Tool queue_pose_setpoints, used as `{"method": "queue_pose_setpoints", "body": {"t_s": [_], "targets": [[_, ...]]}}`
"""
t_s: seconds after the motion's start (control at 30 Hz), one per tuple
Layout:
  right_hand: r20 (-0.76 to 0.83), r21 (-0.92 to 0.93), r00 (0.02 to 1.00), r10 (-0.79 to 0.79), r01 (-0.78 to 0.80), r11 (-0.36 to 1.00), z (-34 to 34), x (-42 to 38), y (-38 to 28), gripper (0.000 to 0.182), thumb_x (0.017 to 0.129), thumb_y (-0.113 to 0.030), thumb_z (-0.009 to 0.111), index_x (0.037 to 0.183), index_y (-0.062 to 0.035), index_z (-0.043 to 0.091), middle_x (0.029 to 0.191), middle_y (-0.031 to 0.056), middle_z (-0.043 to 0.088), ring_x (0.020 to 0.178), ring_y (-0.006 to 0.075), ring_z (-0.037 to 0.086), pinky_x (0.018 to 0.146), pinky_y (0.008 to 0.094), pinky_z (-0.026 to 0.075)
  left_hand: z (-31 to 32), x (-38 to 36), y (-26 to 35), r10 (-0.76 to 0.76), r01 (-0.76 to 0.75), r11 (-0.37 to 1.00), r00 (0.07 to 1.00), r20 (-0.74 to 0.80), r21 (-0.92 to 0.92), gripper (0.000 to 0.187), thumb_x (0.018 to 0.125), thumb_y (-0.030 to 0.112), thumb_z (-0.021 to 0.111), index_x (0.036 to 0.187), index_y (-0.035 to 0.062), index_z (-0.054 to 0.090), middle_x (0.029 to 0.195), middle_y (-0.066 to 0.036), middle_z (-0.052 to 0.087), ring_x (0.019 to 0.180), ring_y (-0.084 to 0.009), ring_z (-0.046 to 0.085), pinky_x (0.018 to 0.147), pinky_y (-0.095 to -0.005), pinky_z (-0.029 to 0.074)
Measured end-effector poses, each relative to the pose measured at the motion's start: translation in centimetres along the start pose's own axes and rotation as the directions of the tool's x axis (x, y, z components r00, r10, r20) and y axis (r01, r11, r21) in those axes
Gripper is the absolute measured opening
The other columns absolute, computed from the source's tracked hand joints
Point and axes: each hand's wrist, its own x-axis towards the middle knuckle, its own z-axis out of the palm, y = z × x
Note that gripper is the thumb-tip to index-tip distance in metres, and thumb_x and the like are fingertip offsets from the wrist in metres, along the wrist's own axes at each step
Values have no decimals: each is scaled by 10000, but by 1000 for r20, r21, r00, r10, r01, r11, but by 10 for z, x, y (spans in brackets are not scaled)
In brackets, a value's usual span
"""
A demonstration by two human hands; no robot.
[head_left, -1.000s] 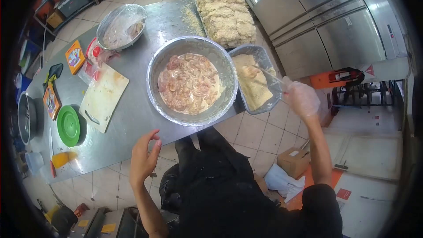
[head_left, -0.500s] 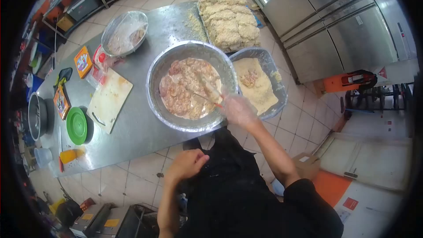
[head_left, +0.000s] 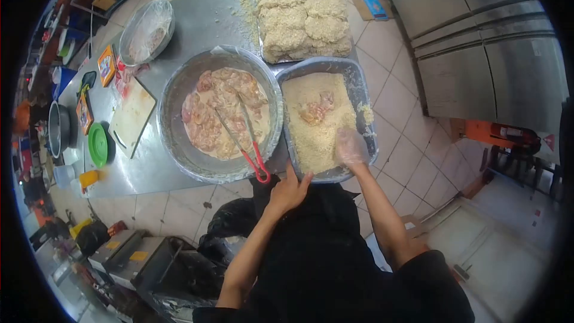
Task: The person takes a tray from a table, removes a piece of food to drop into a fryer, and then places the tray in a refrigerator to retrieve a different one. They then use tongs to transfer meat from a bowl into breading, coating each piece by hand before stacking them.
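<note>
My right hand [head_left: 351,148], in a clear plastic glove, is down at the crumbs on the right side of a grey tub [head_left: 372,107]. Its fingers are blurred. A piece of raw meat [head_left: 317,109] lies partly coated on the breadcrumbs [head_left: 311,143]. Bare, my left hand [head_left: 290,191] is at the tub's near left corner, fingers apart, seemingly touching its rim. To the left, a big metal bowl [head_left: 170,137] holds raw meat pieces [head_left: 203,116] in pale batter. Red-handled tongs [head_left: 254,158] rest in it, handles over the near rim.
Breaded pieces [head_left: 305,15] are stacked on a tray behind the tub. Leftward on the steel table [head_left: 206,21] are a plastic-covered bowl [head_left: 146,33], a cutting board [head_left: 133,116] and a green plate [head_left: 97,143]. Steel refrigerators [head_left: 457,78] stand to the right.
My right hand has let go of the tongs, leaving them in the bowl, and moved right to the crumbs. My left hand has come forward to the tub's corner. The view has shifted right.
</note>
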Motion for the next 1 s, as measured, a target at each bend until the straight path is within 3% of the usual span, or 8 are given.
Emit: {"method": "queue_pose_setpoints", "body": {"t_s": [0.17, 0.23, 0.33, 0.47, 0.53, 0.63, 0.73, 1.0], "targets": [[189, 411, 946, 264, -321, 853, 40, 2, 13, 432, 1033, -355, 462, 1179, 17, 627, 1118, 235, 664, 1060, 362, 645, 900, 437, 508, 22, 2, 22, -141, 130, 988, 980, -139, -88, 889, 996, 548, 433, 1470, -129, 104, 1019, -409, 637, 961, -553, 636, 877, -581, 488], [462, 845, 797, 389, -529, 81, 10, 0, -14, 459, 1027, -365, 517, 1313, -9, 561, 1250, 144, 629, 1137, 297, 616, 935, 425, 503, 26, 0, 19, -137, 121, 988, 973, -186, -94, 855, 1001, 532, 434, 1469, -112, 124, 998, -404, 641, 943, -553, 637, 858, -580, 492], [552, 828, 829, 95, -529, -186, -44, 2, -35, 314, 1024, -290, 539, 1199, -37, 600, 1164, 88, 635, 1054, 248, 615, 927, 397, 494, 27, 1, 19, -121, 92, 988, 961, -248, -123, 798, 1009, 508, 431, 1470, -81, 153, 977, -399, 644, 929, -552, 637, 835, -578, 496], [540, 779, 833, 117, -548, 306, -48, 34, -8, 338, 1010, -303, 553, 1225, -52, 621, 1159, 114, 666, 1005, 266, 645, 865, 410, 527, 31, -2, 31, -147, 82, 977, 926, -347, -197, 730, 1017, 482, 425, 1471, -41, 192, 976, -392, 647, 931, -553, 632, 827, -583, 494], [257, 329, 952, -167, 76, 941, -4, 73, 19, 245, 977, -284, 572, 972, -71, 692, 888, 161, 683, 799, 322, 651, 758, 414, 534, 40, 2, 27, -145, 66, 977, 905, -401, -204, 706, 1021, 468, 423, 1463, -42, 215, 966, -385, 651, 919, -550, 635, 820, -585, 493], [-156, 25, 815, -559, 569, 822, -86, 81, -91, 278, 930, -299, 595, 797, -67, 670, 751, 187, 633, 716, 367, 632, 688, 429, 523, 46, 5, 26, -152, 50, 975, 860, -487, -216, 662, 1029, 443, 430, 1449, -39, 261, 937, -366, 660, 883, -539, 642, 791, -586, 494], [-68, -19, 549, -833, 834, 552, -45, 125, -102, 316, 921, -337, 597, 779, -61, 655, 761, 176, 649, 716, 343, 642, 680, 452, 519, 53, 8, 27, -148, 35, 977, 818, -555, -208, 632, 1030, 418, 455, 1443, -33, 294, 904, -341, 667, 836, -518, 649, 745, -579, 499], [165, -194, 446, -880, 889, 414, -29, 84, -70, 314, 881, -326, 594, 692, -79, 634, 612, 140, 582, 607, 343, 598, 603, 479, 485, 50, 7, 25, -108, 1, 986, 772, -626, -169, 635, 991, 393, 555, 1429, -15, 341, 895, -301, 679, 798, -476, 661, 695, -548, 513]]}}
